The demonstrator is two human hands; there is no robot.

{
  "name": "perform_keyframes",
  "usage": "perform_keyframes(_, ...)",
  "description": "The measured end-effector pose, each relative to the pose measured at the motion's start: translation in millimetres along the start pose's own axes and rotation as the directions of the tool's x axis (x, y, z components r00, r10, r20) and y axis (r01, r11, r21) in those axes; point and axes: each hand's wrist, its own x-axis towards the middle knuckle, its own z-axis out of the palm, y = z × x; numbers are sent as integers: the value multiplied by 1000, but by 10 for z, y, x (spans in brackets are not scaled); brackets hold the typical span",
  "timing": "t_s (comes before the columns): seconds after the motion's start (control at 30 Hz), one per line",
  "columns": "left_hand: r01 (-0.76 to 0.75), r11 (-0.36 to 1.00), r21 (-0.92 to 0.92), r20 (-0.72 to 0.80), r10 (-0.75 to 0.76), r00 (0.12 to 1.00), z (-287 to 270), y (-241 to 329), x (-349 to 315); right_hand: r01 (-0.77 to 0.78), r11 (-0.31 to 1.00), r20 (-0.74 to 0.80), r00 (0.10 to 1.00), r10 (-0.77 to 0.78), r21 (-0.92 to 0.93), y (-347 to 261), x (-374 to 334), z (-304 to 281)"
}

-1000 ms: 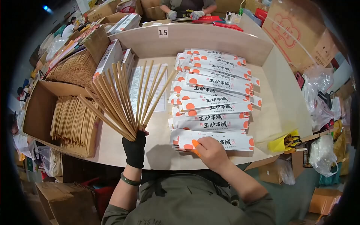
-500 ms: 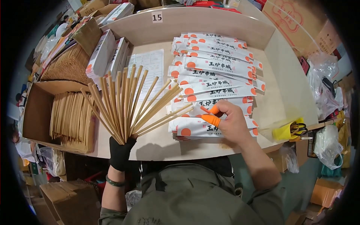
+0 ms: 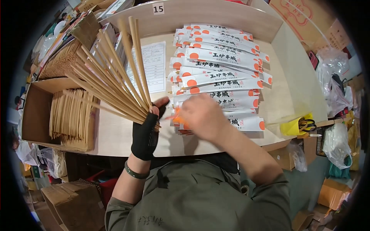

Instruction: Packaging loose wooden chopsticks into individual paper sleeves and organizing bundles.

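One fanned bundle of wooden chopsticks [image 3: 135, 107] above the near side of the table [image 3: 111, 140], gripped near its lower ends by the black-gloved left hand [image 3: 145, 134]; the free ends spread up and leftward. The bare right hand [image 3: 204, 117], blurred, is just beside it with orange finger covers [image 3: 180, 118] on its fingertips; whether it pinches anything cannot be told. Each stick should be light and stiff, its smooth, slender shaft apt to roll or slip from a loose grasp; the gathered lower ends seem the surest hold, single sticks being best pinched mid-shaft. The white paper sleeves [image 3: 225, 57], layered to the right, look thin, slick and easily creased, better taken lightly by an end.
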Motion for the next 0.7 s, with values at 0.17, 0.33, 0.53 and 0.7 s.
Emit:
perform_keyframes(0.17, -24, 897, 441, -264, 156, 952, -567, 25, 6, -161, 987, -56, 986, 160, -18, -45, -441, -68)
perform_keyframes(0.33, 41, 887, 460, -387, 159, 908, -535, -142, -113, -95, 989, 13, 995, 97, -110, -119, -711, 251)
perform_keyframes(0.53, 127, 877, 463, -375, 64, 925, -640, -141, -261, -185, 983, -190, 965, 179, -17, -99, -701, 313)
perform_keyframes(0.7, 85, 795, 600, -301, 126, 945, -822, -21, -344, -280, 952, -172, 939, 299, 128, -37, -614, 174)
